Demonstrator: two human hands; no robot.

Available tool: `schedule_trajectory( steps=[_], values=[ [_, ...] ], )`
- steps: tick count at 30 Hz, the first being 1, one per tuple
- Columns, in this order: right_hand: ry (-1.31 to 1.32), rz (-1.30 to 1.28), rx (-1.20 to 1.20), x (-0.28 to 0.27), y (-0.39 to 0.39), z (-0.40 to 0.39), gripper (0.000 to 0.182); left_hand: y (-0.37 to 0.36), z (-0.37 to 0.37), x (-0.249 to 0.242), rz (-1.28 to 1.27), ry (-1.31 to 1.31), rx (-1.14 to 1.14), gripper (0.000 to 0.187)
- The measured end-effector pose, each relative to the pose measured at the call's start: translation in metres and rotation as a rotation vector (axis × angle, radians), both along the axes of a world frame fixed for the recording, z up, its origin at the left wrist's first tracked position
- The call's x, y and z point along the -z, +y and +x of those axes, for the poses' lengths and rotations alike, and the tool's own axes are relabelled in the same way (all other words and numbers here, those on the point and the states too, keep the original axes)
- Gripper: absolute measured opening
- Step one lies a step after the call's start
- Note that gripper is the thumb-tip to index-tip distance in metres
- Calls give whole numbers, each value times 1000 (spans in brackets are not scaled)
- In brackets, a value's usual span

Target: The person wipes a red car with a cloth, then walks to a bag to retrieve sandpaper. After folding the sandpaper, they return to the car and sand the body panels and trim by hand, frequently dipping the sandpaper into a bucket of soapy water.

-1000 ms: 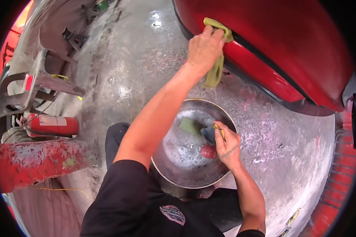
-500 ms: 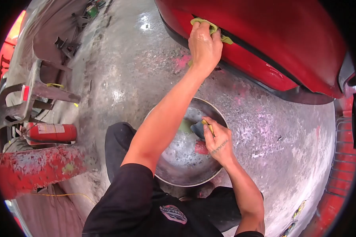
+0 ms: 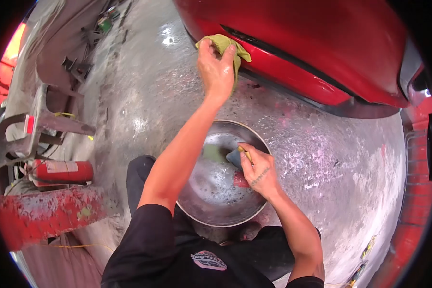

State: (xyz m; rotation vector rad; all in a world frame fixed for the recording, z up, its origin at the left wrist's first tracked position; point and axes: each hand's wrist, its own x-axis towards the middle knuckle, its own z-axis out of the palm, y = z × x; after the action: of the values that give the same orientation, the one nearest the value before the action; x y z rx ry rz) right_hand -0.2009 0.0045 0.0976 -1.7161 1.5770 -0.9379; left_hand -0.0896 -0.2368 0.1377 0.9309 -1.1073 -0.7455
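My left hand [image 3: 217,67] presses a yellow-green cloth [image 3: 225,45] against the lower edge of a red car body panel [image 3: 312,43]. My right hand [image 3: 257,173] hangs over a round metal basin [image 3: 197,213] of soapy water and grips a dark grey sanding block with a yellowish sheet [image 3: 237,156]. A green pad [image 3: 212,153] and a red piece [image 3: 240,180] lie in the water inside the basin.
A red fire extinguisher [image 3: 62,172] lies at the left beside a grey metal frame [image 3: 29,129]. A red, paint-crusted beam [image 3: 43,211] runs along the lower left. The wet concrete floor [image 3: 331,163] spreads around the basin. Red metalwork stands at the far right.
My left hand has slid the cloth leftward along the red panel's lower edge. My right hand stays over the basin with the sanding block.
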Motion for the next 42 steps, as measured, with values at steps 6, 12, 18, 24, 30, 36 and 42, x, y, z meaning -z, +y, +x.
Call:
schedule_trajectory(
  steps=[6,12,18,24,30,36,42],
  values=[
    [-5,-157,-11,3,-2,-2,26,6,-33,10,-751,-1036,-165,32],
    [14,-151,-35,6,-2,-8,29,6,-117,15,-1060,-1278,264,50],
    [116,-81,-75,1,-4,-9,29,13,-252,46,-1147,-985,680,52],
    [82,-106,-70,2,-1,-4,29,-30,-103,-6,-1110,-1535,628,55],
    [115,-22,-64,-2,-1,-11,27,-60,37,-30,-884,-1857,244,59],
    [136,-44,-83,10,1,-10,25,-37,-19,-13,-1130,-1640,173,63],
    [77,-47,-84,16,-1,-9,23,21,-159,-16,-1200,-1533,343,65]
  ],
)
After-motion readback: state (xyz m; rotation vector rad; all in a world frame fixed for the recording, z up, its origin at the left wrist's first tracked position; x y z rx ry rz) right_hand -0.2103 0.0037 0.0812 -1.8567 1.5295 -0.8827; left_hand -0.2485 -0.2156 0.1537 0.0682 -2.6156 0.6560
